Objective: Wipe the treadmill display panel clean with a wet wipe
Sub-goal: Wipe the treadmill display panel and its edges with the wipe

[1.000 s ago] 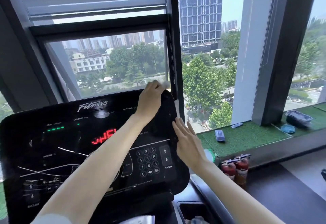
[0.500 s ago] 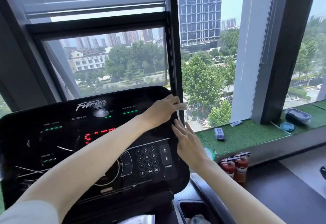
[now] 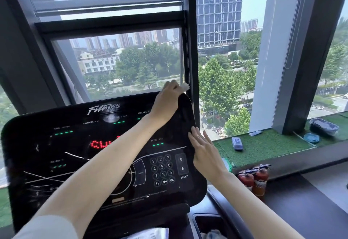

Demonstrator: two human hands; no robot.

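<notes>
1. Display panel (image 3: pixel 79 144) dead ahead; wet wipe (image 3: pixel 185 87) at its top-right corner, pinched in your left hand (image 3: pixel 166 100)
2. That hand has climbed from the right edge: right side likely done, left remains
3. Right hand (image 3: pixel 205 154) flat, fingers straight, bracing the right edge
4. Window post (image 3: pixel 192 50) crowds the corner; room lies leftward

Black display panel (image 3: pixel 75 144), red+green LEDs lit, tilted back; white wet wipe (image 3: pixel 185 86) at its top-rt corner.

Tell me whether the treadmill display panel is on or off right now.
On: the display panel shows lit red letters in the middle and green dashes under several labels.
</notes>
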